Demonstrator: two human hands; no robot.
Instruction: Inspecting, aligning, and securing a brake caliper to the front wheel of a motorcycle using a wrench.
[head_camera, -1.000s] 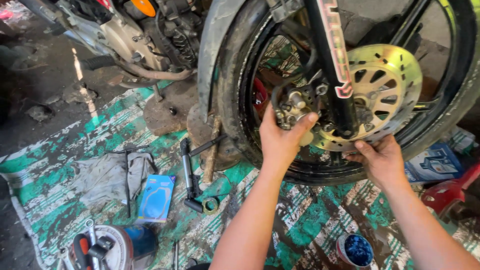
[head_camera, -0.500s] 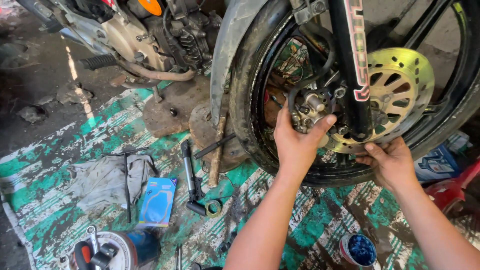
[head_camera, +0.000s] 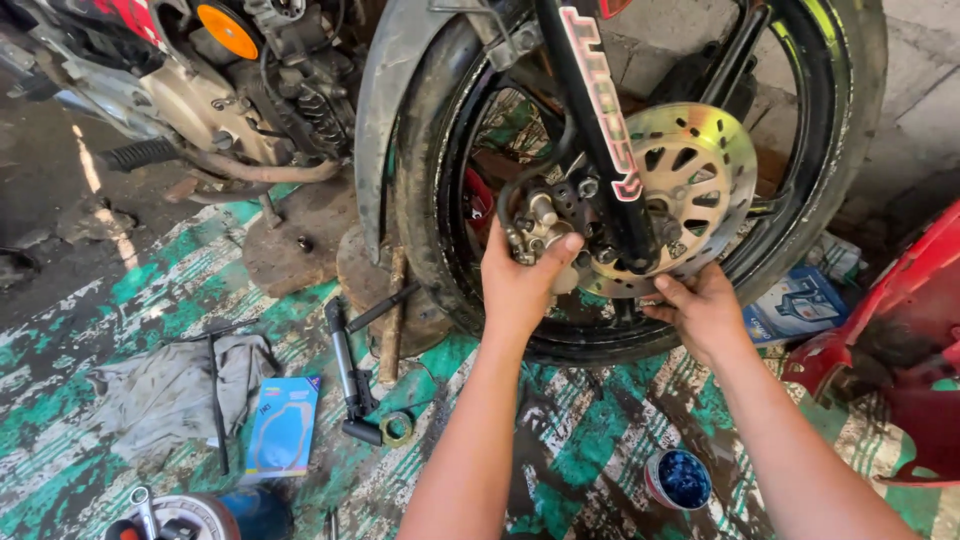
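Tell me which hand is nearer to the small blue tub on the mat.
Right. The right hand rests at the brake disc's lower edge, above the blue tub; the left hand grips the caliper farther up and left.

Daylight is falling evenly across the scene, and the picture is staying sharp throughout. Glare is glinting off the round perforated metal brake disc. A bright sun streak is crossing the dim, shadowed grey concrete floor at left.

Black tyre, golden perforated brake disc, green-and-white streaked mat
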